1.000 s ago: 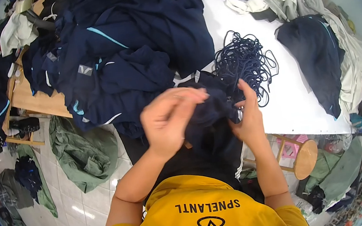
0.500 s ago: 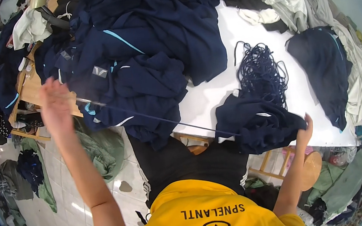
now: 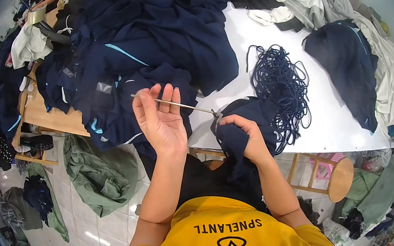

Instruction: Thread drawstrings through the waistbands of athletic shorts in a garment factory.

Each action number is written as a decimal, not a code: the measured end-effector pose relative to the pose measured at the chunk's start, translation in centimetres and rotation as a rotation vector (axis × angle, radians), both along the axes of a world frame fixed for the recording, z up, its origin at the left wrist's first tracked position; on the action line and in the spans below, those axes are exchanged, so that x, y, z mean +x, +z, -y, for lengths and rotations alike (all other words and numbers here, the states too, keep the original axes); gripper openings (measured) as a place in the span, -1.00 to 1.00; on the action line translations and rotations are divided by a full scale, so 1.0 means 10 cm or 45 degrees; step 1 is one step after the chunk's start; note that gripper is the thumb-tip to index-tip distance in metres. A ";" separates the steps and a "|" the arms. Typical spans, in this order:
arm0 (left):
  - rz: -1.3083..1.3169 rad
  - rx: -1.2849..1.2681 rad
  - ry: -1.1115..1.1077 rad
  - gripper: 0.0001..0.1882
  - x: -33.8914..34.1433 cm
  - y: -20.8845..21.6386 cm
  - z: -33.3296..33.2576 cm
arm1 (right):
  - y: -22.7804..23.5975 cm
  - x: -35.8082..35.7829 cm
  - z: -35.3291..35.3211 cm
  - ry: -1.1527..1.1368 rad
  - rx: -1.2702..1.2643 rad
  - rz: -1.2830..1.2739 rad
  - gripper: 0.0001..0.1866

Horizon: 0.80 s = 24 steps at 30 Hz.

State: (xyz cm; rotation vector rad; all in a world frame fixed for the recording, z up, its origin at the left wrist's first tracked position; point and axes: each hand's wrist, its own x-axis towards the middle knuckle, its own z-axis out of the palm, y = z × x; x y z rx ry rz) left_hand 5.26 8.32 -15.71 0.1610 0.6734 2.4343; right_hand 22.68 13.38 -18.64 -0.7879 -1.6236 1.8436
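A long thin metal rod (image 3: 194, 107) runs across the fingers of my left hand (image 3: 163, 125), which is palm up and grips it between thumb and fingers. The rod's far end meets the edge of a navy garment (image 3: 231, 143); a small light-grey bit shows there. My right hand (image 3: 250, 138) pinches that edge close to the rod's end, with the cloth hanging below it over my lap. Whether the tip is inside the cloth, I cannot tell. Just beyond the garment lies a tangled bundle of navy cords (image 3: 279, 83) on the white table (image 3: 338, 126).
A large heap of navy garments (image 3: 159, 32) covers the table's left side. A folded navy garment (image 3: 343, 69) and pale clothes (image 3: 386, 91) lie to the right. A wooden stool (image 3: 341, 180) stands below the table edge; a green sack (image 3: 96, 177) rests on the floor.
My left hand has come in from the far left to the middle. My right hand has moved left with the garment, and the cord stretched between them no longer shows.
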 end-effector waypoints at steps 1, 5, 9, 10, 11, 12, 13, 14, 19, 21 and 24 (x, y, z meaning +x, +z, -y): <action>-0.014 0.013 0.023 -0.86 -0.01 0.01 0.02 | -0.01 0.03 0.00 0.039 -0.139 0.013 -0.84; -0.088 -0.019 0.052 -0.84 0.03 0.03 0.06 | 0.05 0.01 0.03 0.211 -0.321 0.065 -0.84; -0.157 0.028 0.044 -0.85 0.08 0.05 0.02 | -0.03 0.03 0.06 0.258 -0.478 -0.064 -0.90; -0.156 0.028 0.041 -0.85 0.09 0.04 0.02 | -0.03 0.04 0.06 0.254 -0.479 -0.063 -0.90; -0.186 0.035 0.030 -0.85 0.10 0.04 0.01 | -0.02 0.05 0.06 0.177 -0.486 -0.057 -0.90; -0.218 0.041 0.023 -0.84 0.10 0.04 0.01 | -0.02 0.04 0.06 0.103 -0.494 -0.053 -0.89; -0.236 0.038 0.003 -0.84 0.13 0.03 0.01 | -0.03 0.04 0.06 0.077 -0.477 -0.036 -0.89; -0.254 0.035 -0.016 -0.83 0.17 0.01 0.02 | -0.03 0.04 0.06 0.078 -0.479 -0.037 -0.89; -0.377 -0.046 -0.074 -0.85 0.28 -0.10 0.01 | 0.01 0.06 0.12 0.071 -0.284 0.004 -0.90; -0.325 -0.013 -0.029 -0.86 0.27 -0.09 0.01 | -0.05 0.08 0.11 0.089 -0.219 0.043 -0.90; -0.257 -0.008 -0.015 -0.87 0.19 -0.04 -0.02 | -0.05 0.11 0.09 0.058 -0.179 0.112 -0.90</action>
